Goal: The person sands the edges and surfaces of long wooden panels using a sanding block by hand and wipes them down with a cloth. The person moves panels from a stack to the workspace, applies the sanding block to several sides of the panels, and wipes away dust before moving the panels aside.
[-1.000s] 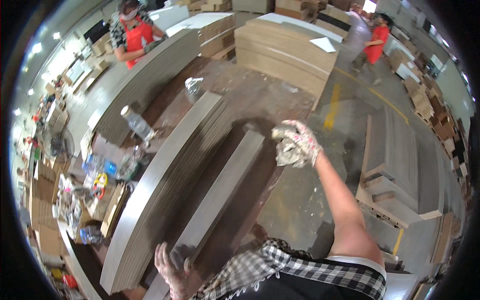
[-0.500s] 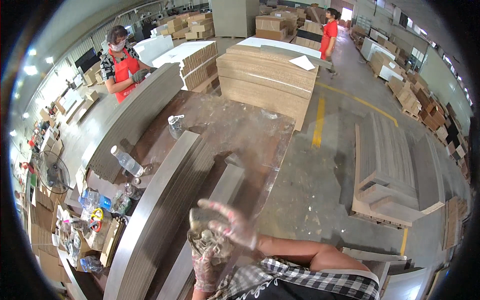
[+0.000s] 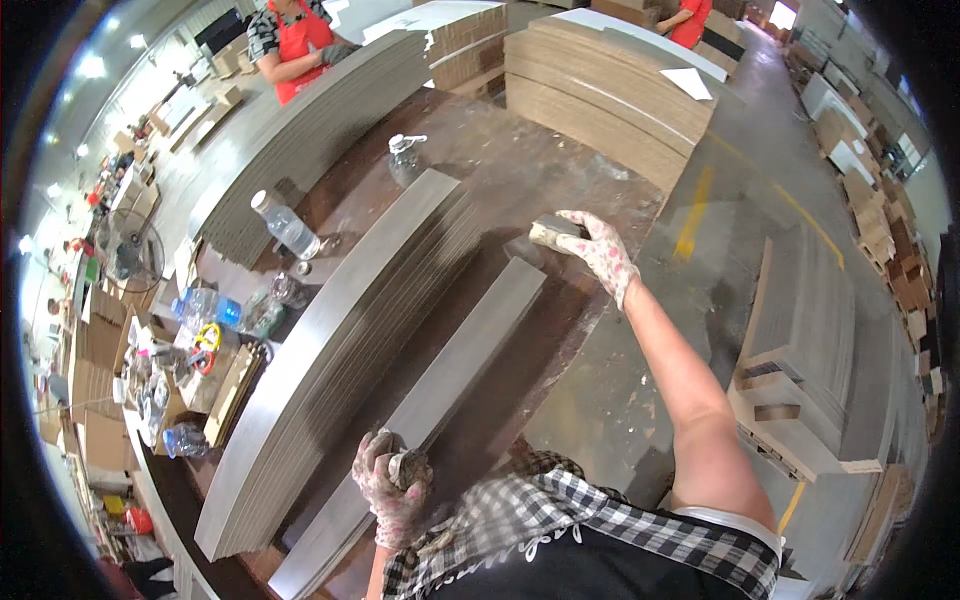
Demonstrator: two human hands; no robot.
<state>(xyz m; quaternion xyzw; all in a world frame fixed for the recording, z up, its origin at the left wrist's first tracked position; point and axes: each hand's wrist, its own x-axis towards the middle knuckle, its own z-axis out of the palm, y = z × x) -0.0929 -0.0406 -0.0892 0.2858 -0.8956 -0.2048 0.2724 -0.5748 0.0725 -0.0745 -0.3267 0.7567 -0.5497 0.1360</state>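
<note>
Curls the gloved fingers (image 3: pixel 575 217) of the right hand (image 3: pixel 603 252) around a small pale block (image 3: pixel 550 236), just beyond the far right end of a long grey board (image 3: pixel 468 355). Clenches the left hand (image 3: pixel 388 490) around a dark grey lump (image 3: pixel 408 466), perhaps bunched cloth, over the near part of that same board; cannot tell whether touching its face or held clear.

Has the board laid out on the brown table (image 3: pixel 480 130), slanting from near left to far right, apart from the tall stack of grey boards (image 3: pixel 345 345) on its left. Leaves its middle bare between the two hands.

Judging by this layout, seems to be partway through: has one board set out within reach, both hands occupied, and probably more handling left on it. Shows no plain mark for telling finished faces from unfinished ones, so cannot say how much of the stack counts as done. Likewise for the far left stack (image 3: pixel 320 150), with a co-worker in a red apron (image 3: pixel 298 45) behind it.

Includes, left of the tall stack, a clear bottle (image 3: pixel 287 225) with a white cap and, nearer, scissors (image 3: pixel 206 347) with red and yellow handles.
</note>
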